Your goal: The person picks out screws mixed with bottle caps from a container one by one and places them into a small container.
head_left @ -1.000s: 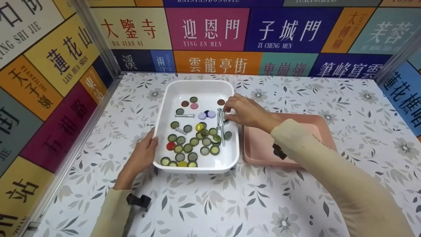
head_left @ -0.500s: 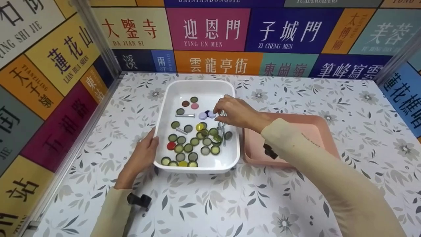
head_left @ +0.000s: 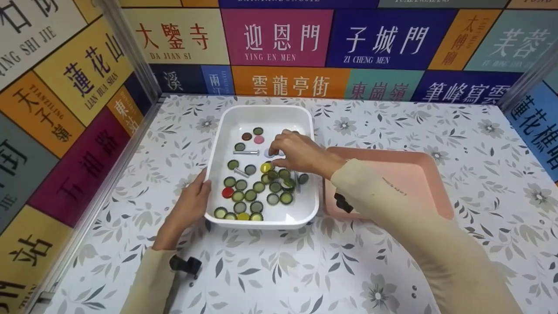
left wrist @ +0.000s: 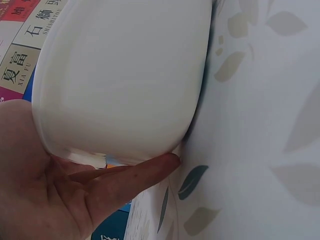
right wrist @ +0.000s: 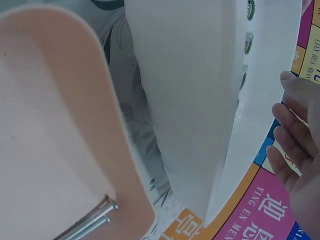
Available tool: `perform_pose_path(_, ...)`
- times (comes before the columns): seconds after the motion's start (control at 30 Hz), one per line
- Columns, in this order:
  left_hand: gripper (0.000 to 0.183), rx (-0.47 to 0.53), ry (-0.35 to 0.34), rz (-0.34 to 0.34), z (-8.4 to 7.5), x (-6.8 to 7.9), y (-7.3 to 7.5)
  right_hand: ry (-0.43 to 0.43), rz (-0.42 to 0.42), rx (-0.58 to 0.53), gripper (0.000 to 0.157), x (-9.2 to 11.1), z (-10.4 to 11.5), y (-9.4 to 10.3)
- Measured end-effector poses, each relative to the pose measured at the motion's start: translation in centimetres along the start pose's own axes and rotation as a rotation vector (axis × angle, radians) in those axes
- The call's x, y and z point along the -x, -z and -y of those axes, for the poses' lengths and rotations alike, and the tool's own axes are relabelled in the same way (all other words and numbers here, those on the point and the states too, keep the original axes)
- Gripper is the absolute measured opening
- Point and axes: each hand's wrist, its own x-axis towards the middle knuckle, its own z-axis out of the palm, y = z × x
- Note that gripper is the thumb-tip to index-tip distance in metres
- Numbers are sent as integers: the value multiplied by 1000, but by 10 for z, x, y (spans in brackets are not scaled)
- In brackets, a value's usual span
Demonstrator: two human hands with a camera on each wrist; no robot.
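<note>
A white tray (head_left: 261,225) holds many bottle caps (head_left: 250,195), mostly green-grey undersides up, with a red cap (head_left: 227,192) and a yellow cap (head_left: 265,167) among them. Two metal bolts (head_left: 246,152) lie in its left half; another bolt (head_left: 298,183) lies partly covered on the right. My left hand (head_left: 194,198) rests its fingers against the tray's outer left wall, seen closely in the left wrist view. Over the tray's right half hovers my right hand (head_left: 296,152), thumb and fingers apart around nothing visible. It partly hides the lilac caps (head_left: 267,152).
Right of the white tray sits a shallow pink tray (head_left: 420,174), partly covered by my right sleeve. In the right wrist view, bolts (right wrist: 90,220) lie inside it. Walls with coloured sign panels (head_left: 279,39) border the flower-patterned table (head_left: 305,270) at back and sides.
My right hand has moved left across the white tray, from above the bolts near its right wall to beside the lilac caps. The left hand stays at the tray's left side.
</note>
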Motion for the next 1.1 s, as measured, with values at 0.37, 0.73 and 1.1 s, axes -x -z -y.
perform_pose_path(0.37,55,-4,-11,-7,-1,1,2,-7,13,27,29,-11,10,-7)
perform_pose_path(0.73,55,-6,-8,3,-2,1,1,-25,17,45,30,-18,20,-16)
perform_pose_path(1.1,54,4,-28,-1,-2,2,1,-85,53,49,33,-28,33,-20)
